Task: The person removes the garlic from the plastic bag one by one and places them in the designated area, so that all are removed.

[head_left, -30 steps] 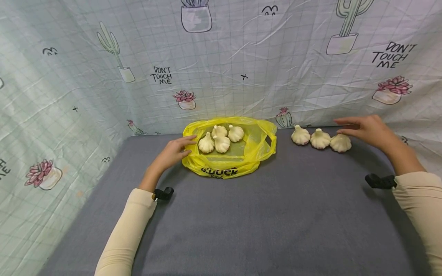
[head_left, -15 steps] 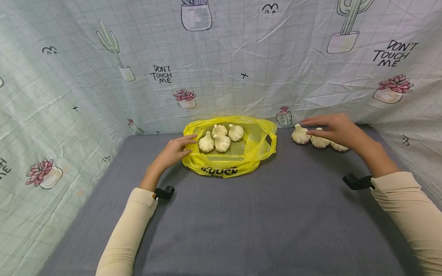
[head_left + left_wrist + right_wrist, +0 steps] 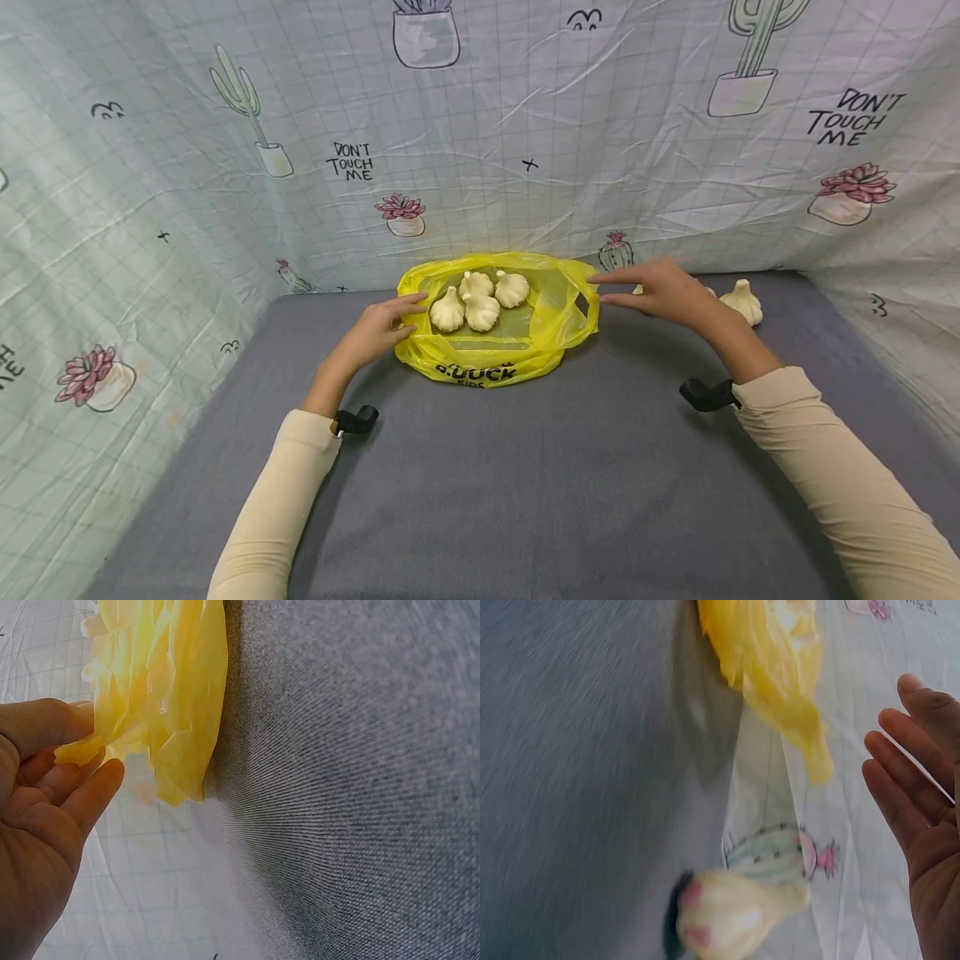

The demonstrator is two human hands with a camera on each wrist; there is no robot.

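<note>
A yellow plastic bag (image 3: 487, 371) lies with its mouth spread toward the head camera. Inside it sit several garlic bulbs (image 3: 482, 312). My left hand (image 3: 371, 335) pinches the bag's left edge; in the left wrist view the thumb and fingers hold a fold of plastic (image 3: 79, 752). My right hand (image 3: 663, 292) is at the bag's right end with fingers extended, and the right wrist view shows a gap between its fingertips and the bag. More garlic lies on the right: one bulb (image 3: 742, 302) shows plainly, while others are mostly hidden behind the right hand.
Grey cloth (image 3: 510, 483) covers the table. A white curtain (image 3: 480, 125) printed with cacti hangs directly behind the bag and along the left side. Each wrist carries a black camera mount (image 3: 356, 419).
My right hand has moved left, passing over the row of garlic bulbs to the bag's right end. The left hand and the bag stay in place.
</note>
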